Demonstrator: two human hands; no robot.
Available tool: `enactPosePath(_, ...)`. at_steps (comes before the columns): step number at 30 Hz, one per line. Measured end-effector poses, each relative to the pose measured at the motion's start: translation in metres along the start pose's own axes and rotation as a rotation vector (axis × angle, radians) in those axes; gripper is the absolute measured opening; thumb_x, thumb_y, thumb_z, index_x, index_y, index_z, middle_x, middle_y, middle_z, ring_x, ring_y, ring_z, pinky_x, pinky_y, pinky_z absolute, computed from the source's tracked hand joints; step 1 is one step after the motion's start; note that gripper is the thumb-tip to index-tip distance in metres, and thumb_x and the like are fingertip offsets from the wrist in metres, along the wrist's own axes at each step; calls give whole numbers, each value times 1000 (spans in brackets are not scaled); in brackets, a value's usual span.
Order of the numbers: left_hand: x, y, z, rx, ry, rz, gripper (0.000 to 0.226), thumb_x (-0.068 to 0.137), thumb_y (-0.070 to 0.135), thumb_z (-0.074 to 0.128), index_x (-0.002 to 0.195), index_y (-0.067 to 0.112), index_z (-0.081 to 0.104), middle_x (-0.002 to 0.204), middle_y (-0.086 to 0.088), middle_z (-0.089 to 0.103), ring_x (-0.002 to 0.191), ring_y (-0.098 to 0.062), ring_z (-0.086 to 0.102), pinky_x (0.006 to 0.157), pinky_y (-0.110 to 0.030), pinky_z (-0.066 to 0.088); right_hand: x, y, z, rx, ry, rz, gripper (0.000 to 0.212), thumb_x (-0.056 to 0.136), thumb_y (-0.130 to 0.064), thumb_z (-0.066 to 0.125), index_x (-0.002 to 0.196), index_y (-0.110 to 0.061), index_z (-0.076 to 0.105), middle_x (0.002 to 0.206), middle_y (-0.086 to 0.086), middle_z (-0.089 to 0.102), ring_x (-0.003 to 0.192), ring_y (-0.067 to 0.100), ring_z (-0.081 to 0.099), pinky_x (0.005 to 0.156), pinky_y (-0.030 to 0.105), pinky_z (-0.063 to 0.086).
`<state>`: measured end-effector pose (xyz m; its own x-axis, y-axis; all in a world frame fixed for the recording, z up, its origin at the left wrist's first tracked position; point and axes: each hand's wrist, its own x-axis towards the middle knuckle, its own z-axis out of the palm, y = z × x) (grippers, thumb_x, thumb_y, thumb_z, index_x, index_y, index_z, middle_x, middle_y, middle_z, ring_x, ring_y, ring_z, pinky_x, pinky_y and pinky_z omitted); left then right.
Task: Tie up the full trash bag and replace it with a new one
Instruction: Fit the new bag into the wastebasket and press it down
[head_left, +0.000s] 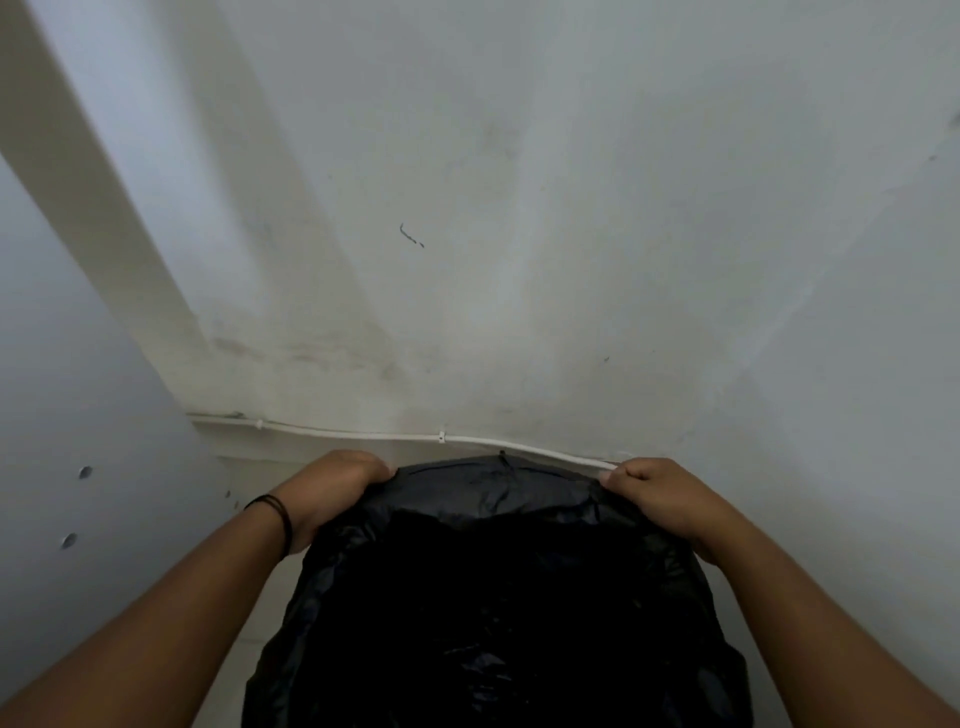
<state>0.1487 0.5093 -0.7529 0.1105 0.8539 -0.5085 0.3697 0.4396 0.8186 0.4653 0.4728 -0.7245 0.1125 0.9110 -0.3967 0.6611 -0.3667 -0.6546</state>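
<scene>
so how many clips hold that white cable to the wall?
2 show: one clip near the left corner, one clip mid-wall above the bag. The cable runs on behind the right hand, so more may be hidden.

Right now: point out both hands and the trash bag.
left hand (332, 488), head view, on its knuckles at the bag's far rim.
right hand (657, 493), head view, on the back of the hand.
trash bag (498, 613), head view, on its dark middle.
</scene>
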Motion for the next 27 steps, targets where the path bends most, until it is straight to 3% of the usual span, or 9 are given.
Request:
enactPosePath(3, -1, -3, 3, 14, -27, -1, 18, 90, 16, 57, 76, 9, 66, 80, -15, 62, 77, -22, 55, 74, -30, 40, 4, 5, 4, -18, 47, -6, 32, 90, -27, 61, 61, -14, 55, 54, -3, 47, 47, 7, 40, 39, 9, 29)
enactPosePath(11, 1, -9, 10, -15, -16, -21, 23, 91, 17, 55, 71, 11, 62, 67, -6, 60, 64, -17, 52, 62, -26, 38, 13, 12, 12, -130, 112, -15, 37, 90, -27, 60, 58, -13, 50, 53, -3, 45, 50, 6, 41, 49, 16, 31)
enactPosePath(14, -8, -12, 8, -79, -23, -38, 24, 91, 18, 56, 69, 12, 65, 76, -10, 66, 73, -19, 58, 71, -28, 42, 4, 14, 10, -77, 84, 16, 39, 89, -31, 61, 57, -11, 51, 53, 0, 44, 49, 8, 41, 42, 12, 29)
enactPosePath(16, -20, -17, 3, -130, -53, -84, 27, 92, 24, 55, 76, 10, 72, 84, -10, 72, 80, -23, 64, 78, -30, 46, -10, 17, 3, 47, 14, 104, 40, 87, -39, 62, 58, -11, 60, 59, 1, 59, 54, 10, 55, 50, 10, 40)
enactPosePath(18, -35, -28, -4, -302, -137, -225, 35, 92, 31, 52, 94, 3, 74, 96, -16, 73, 89, -29, 66, 88, -36, 47, -25, 30, -6, 224, -109, 234, 40, 85, -46, 60, 78, -9, 74, 80, 7, 75, 76, 21, 71, 78, 24, 54)
enactPosePath(20, -48, -43, -11, -478, -211, -333, 40, 91, 30, 49, 107, 0, 70, 110, -21, 69, 102, -35, 63, 97, -40, 43, -43, 46, -10, 464, -198, 296, 39, 88, -40, 56, 98, -6, 73, 98, 12, 74, 93, 27, 70, 93, 38, 51)
enactPosePath(23, -54, -63, -15, -661, -195, -325, 46, 85, 23, 50, 125, 2, 57, 127, -24, 58, 121, -40, 51, 104, -44, 39, -61, 65, -2, 789, -223, 366, 36, 90, -28, 52, 110, -1, 67, 109, 18, 70, 100, 31, 68, 90, 37, 50)
enactPosePath(27, -63, -57, -11, -757, -174, -280, 50, 81, 24, 52, 126, 1, 56, 127, -24, 58, 106, -34, 59, 97, -40, 44, -71, 72, 9, 915, -130, 484, 42, 91, -32, 53, 112, 1, 66, 109, 21, 69, 101, 34, 66, 89, 40, 50)
